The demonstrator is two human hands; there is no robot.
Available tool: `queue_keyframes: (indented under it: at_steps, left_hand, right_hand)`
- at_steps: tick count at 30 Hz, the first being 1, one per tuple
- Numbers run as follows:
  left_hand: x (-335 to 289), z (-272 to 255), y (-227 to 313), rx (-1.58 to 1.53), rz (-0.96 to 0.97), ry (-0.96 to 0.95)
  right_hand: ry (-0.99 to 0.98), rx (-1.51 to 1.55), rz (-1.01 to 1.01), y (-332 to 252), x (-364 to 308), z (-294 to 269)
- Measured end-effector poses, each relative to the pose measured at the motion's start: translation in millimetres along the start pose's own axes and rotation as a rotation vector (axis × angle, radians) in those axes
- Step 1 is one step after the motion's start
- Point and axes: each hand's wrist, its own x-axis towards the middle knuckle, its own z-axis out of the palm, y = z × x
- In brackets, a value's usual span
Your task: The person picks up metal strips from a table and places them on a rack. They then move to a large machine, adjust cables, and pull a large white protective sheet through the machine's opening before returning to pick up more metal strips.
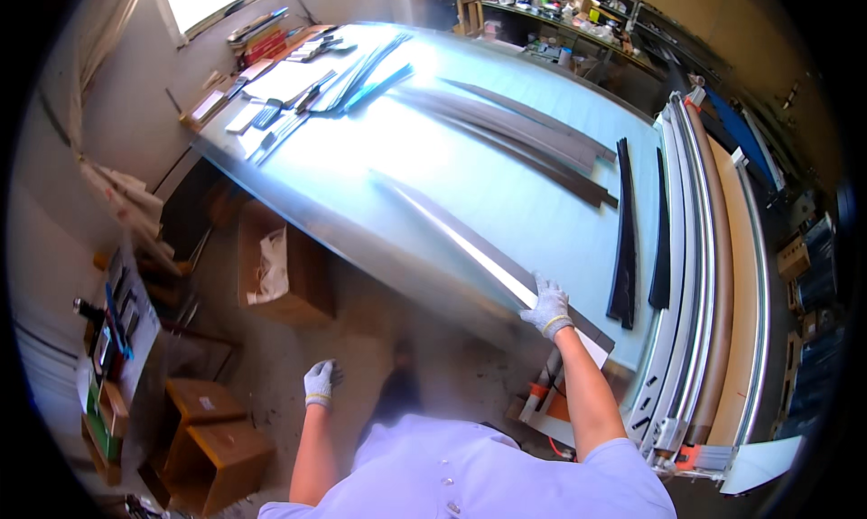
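Note:
My right hand [548, 310], in a pale grey knitted glove, lies on a long dark grey strip [461, 227] near the front edge of the worktable. Its fingers are stretched out over the strip, with the thumb apart. A bright white band [483, 261] runs along the strip's near side, and a white end shows beside my wrist. My left hand [322, 382], gloved alike, hangs in front of the table over the floor. Its fingers are curled in, and nothing shows in them.
Dark strips [624, 239] lie across the glass-like tabletop [533, 221]; more grey strips [515, 135] lie farther back. Long rollers [709, 275] line the right side. Tools and a calculator [267, 113] sit far left. Cardboard boxes [287, 293] stand on the floor left.

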Motion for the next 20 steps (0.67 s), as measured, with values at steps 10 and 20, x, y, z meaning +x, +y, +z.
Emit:
queue_keyframes:
  at_steps: [10, 20]
  left_hand:
    - [102, 287, 226, 0.125, 0.176, -0.82]
    - [27, 410, 258, -0.2, 0.098, -0.714]
  right_hand:
    - [0.269, 1.546, -0.185, -137, 136, -51]
    - [0.301, 2.521, -0.302, -201, 121, -123]
